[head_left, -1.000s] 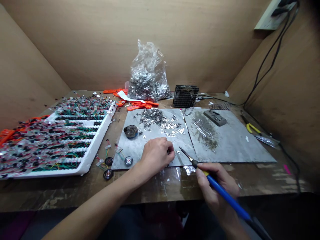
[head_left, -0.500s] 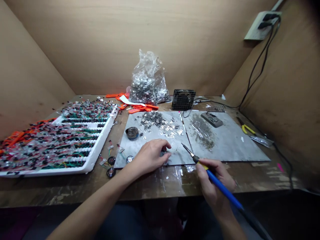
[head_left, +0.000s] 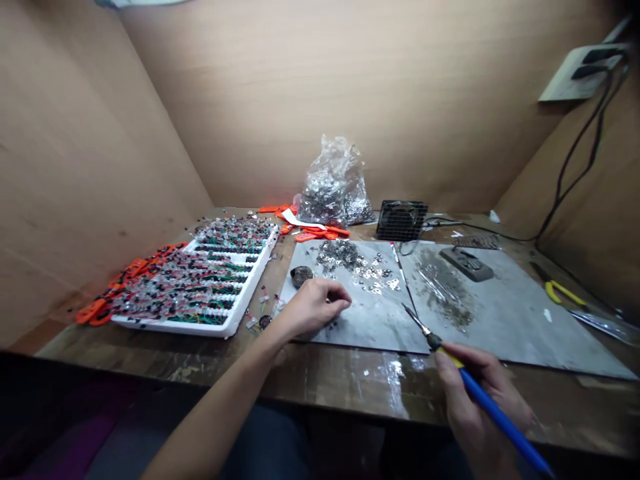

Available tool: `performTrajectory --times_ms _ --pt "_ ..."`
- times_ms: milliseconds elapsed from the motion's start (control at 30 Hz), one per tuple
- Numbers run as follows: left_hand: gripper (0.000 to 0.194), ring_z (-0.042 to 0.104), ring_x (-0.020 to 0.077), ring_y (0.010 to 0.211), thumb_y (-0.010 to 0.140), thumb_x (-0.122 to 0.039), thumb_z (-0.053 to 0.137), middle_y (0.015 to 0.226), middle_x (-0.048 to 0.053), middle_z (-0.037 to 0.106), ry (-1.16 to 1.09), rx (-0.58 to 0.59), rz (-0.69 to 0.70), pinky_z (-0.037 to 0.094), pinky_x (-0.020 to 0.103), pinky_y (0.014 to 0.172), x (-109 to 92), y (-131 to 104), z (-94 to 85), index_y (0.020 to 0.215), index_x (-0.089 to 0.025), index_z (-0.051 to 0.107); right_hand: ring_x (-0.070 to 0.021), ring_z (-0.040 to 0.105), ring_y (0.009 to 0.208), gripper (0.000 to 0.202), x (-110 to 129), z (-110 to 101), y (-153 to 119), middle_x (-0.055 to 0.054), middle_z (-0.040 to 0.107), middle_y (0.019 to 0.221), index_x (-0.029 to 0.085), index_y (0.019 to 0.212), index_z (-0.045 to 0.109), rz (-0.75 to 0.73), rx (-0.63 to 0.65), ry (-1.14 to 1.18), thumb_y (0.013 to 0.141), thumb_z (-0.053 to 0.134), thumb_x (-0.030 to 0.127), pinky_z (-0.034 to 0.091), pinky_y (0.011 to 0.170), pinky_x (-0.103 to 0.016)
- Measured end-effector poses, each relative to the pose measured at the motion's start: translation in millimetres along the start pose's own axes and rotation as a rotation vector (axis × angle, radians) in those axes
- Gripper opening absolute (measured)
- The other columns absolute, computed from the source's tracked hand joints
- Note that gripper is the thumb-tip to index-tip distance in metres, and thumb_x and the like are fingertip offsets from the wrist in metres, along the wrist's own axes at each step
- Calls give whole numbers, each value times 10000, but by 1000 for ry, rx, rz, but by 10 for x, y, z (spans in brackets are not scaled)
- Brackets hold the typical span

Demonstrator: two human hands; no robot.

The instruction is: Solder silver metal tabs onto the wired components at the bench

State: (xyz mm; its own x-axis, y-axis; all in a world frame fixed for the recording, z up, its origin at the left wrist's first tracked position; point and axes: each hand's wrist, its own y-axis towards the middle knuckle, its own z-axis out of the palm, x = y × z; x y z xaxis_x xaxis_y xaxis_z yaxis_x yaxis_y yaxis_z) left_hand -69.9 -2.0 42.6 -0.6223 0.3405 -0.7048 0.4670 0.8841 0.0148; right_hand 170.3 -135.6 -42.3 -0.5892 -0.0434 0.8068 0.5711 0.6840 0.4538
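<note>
My right hand grips a soldering iron by its blue and yellow handle. The iron's tip points up and left, over the seam of the grey boards. My left hand is over the left grey board, thumb and fingertips drawn together. Whatever may be between those fingertips is too small to make out. Little dark pieces show just below that hand. Beyond it lie a pile of small metal plates and scattered ones. A dark, rounded lump stands right behind my left wrist.
At left is a white foam tray full of wired parts, with orange plastic pieces beside it. Plastic bags of metal parts, a small fan and a grey soldering stand sit behind. Yellow-handled pliers lie at right.
The view has swung, so the bench sits lower and farther right. My left hand has shifted slightly toward the metal plates, its fingertips closer together. The soldering iron stays in my right hand.
</note>
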Motion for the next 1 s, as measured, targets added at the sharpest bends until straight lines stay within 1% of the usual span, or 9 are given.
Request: performTrajectory --times_ms 100,233,300,400,500,600,733,900,1000 --pt "147 673 169 747 902 -245 629 808 28 756 10 -4 -62 491 270 716 63 29 -70 876 -169 751 -194 688 625 452 -10 2 -1 -41 769 780 202 944 766 -5 1 27 856 701 641 514 576 -271" --pt "129 690 201 921 895 -252 622 957 54 761 124 -105 -41 500 296 830 110 33 -72 898 -184 732 -184 693 627 419 -18 8 -7 -34 771 791 203 939 759 -19 6 53 867 700 612 522 576 -256" --pt "148 691 211 942 897 -257 603 980 63 757 158 -126 -63 497 303 834 110 12 -117 901 -185 733 -184 699 636 414 -17 13 -11 -37 778 811 202 950 761 -21 5 50 867 704 604 527 580 -253" --pt "169 698 210 855 892 -272 591 911 60 756 169 -66 -139 482 289 737 104 -27 -230 879 -177 730 -188 699 632 411 -11 18 -12 -42 781 817 201 953 762 -12 -3 53 864 707 598 524 569 -257" --pt "169 695 210 797 881 -269 591 839 56 751 183 -46 -169 464 279 679 114 -44 -301 860 -172 727 -189 699 629 402 -5 19 -7 -43 780 813 202 933 760 -19 -11 62 866 703 595 523 567 -259" --pt "177 699 214 784 885 -260 587 822 54 765 216 -34 -192 458 288 678 132 -36 -284 875 -177 743 -182 690 618 397 -4 16 -2 -35 772 793 205 930 760 -41 -7 51 872 701 593 517 565 -256" --pt "157 708 215 849 875 -238 614 915 54 795 245 -47 -163 468 295 738 104 -19 -208 875 -193 764 -173 681 605 403 -4 13 -2 -24 760 768 207 938 758 -42 -3 34 880 693 600 511 572 -254" --pt "163 703 191 792 892 -252 609 838 34 780 75 118 -71 487 277 740 13 -12 -141 875 -178 754 -160 688 625 376 -26 11 -10 -15 767 794 210 944 753 -60 -1 46 891 698 578 517 597 -239" --pt "164 712 199 841 899 -257 610 888 45 791 72 59 -85 487 287 770 32 2 -112 894 -175 753 -148 690 623 361 -27 12 -15 -7 768 797 212 945 753 -95 -13 29 903 696 566 516 596 -225"
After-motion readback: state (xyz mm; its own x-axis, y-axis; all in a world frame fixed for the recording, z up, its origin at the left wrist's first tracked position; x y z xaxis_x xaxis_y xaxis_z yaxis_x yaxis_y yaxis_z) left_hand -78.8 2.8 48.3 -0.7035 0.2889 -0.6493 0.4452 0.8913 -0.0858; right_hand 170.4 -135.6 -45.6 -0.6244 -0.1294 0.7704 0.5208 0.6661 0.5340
